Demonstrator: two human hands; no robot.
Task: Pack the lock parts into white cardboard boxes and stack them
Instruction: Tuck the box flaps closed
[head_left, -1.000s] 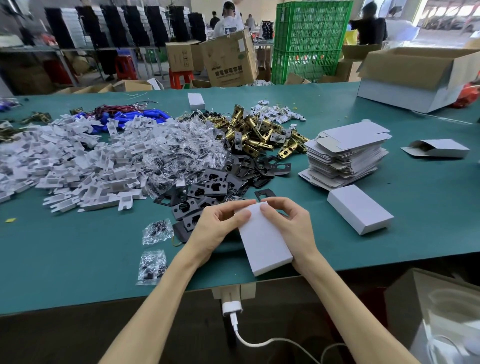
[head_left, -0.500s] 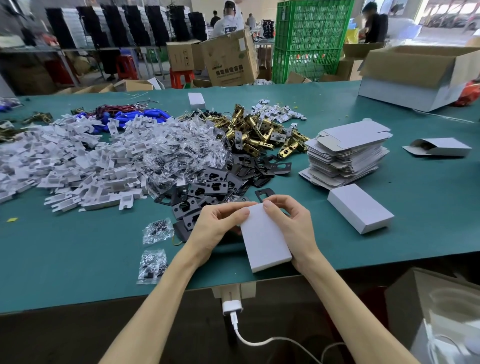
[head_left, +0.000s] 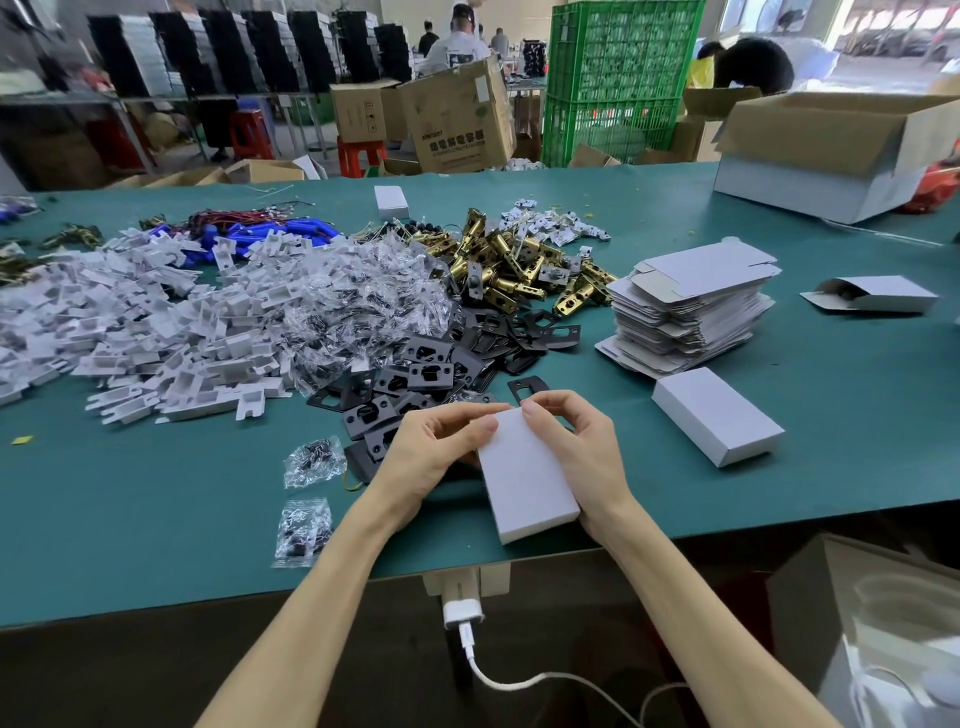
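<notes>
A closed white cardboard box (head_left: 524, 478) lies near the table's front edge. My left hand (head_left: 436, 447) grips its left side, fingers curled at the far end. My right hand (head_left: 582, 441) holds the right side, fingertips on the far top edge. Another closed white box (head_left: 717, 415) lies to the right. A stack of flat white box blanks (head_left: 691, 306) sits behind it. Black metal plates (head_left: 431, 374), brass latches (head_left: 514, 265), bagged screws (head_left: 353, 306) and white plastic inserts (head_left: 145, 322) are heaped across the green table (head_left: 156, 509).
Two small screw bags (head_left: 306, 493) lie left of my hands. A half-open white box (head_left: 872, 293) lies far right, a large open carton (head_left: 831, 150) at the back right. A charger and cable (head_left: 465, 618) hang under the table edge. People work in the background.
Both hands and the box stay almost in place; the fingers shifted slightly along the box's far end.
</notes>
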